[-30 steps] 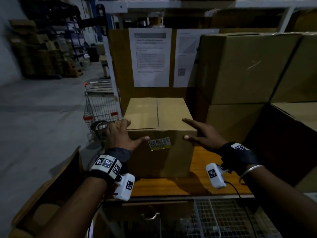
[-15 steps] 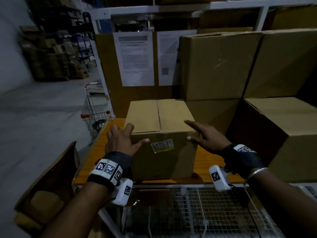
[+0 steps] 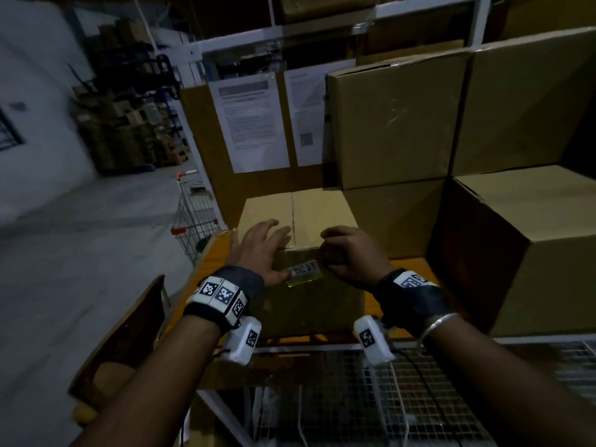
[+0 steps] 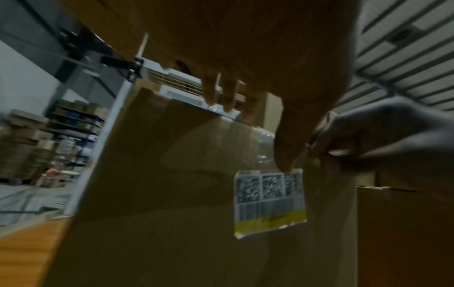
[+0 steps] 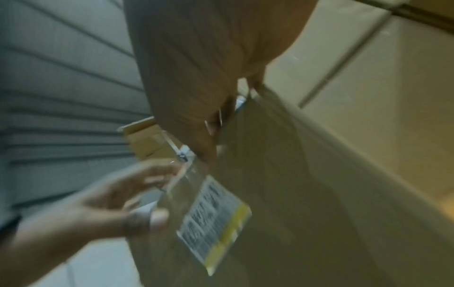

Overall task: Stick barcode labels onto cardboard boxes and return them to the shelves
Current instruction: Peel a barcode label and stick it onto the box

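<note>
Two hands at closed cardboard box (image 3: 300, 217) with barcode label (image 3: 304, 272): left hand (image 3: 258, 250) flat, grip released; right hand (image 3: 351, 256) curled, grip unclear.

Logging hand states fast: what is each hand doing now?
Left hand: open, fingers spread over the brown cardboard box.
Right hand: curled at its top edge; grip unclear.

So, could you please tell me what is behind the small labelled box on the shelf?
Behind the small box stands a brown board with two printed sheets; its lower part is hidden by the box.
</note>
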